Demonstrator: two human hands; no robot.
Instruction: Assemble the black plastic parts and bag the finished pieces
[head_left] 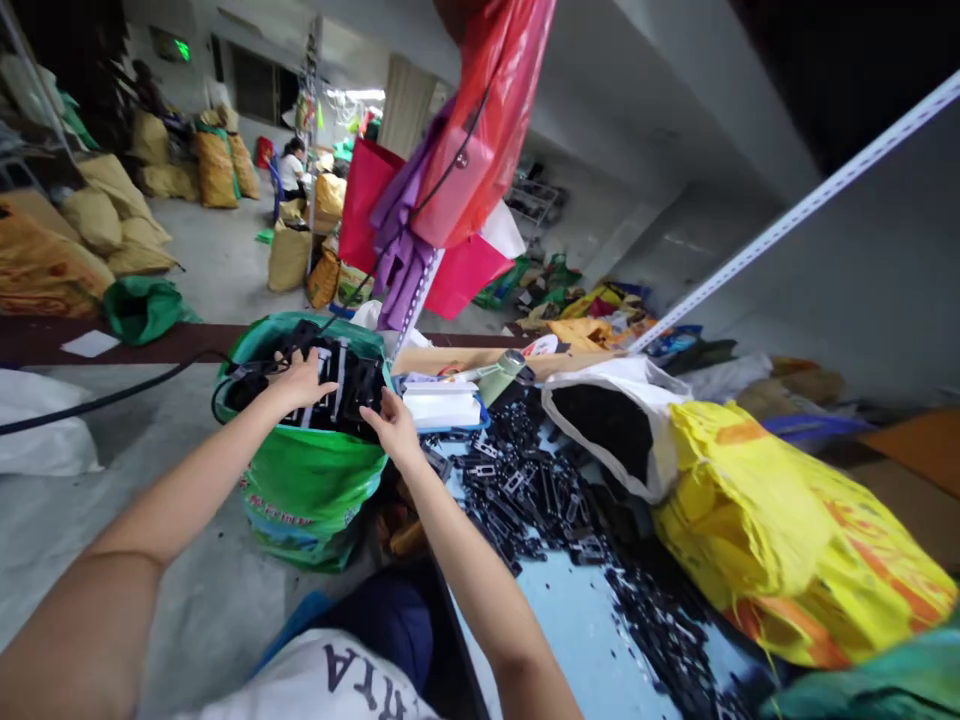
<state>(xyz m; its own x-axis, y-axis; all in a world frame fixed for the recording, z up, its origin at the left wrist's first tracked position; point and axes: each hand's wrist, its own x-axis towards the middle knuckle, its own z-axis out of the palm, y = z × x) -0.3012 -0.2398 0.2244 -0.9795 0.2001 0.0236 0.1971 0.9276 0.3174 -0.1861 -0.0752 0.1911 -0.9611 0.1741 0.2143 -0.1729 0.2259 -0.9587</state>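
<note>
A green woven bag (315, 490) stands on the floor at the left of the table, filled near its mouth with black plastic parts (349, 385). My left hand (301, 382) lies over these parts with its fingers spread, touching them. At the bag's right rim is my right hand (394, 422), its thumb and fingers curled inward against the dark contents. What lies between those fingers is hard to make out. More small black plastic parts (517, 485) are heaped loose on the light blue tabletop (559, 610) to the right.
A white sack (660, 400) of black pieces and a yellow bag (795, 530) stand on the table's right side. A white box (441, 408) and a bottle (501, 375) sit at its far end. Red bags (480, 130) hang above. A black cable (112, 395) runs leftward.
</note>
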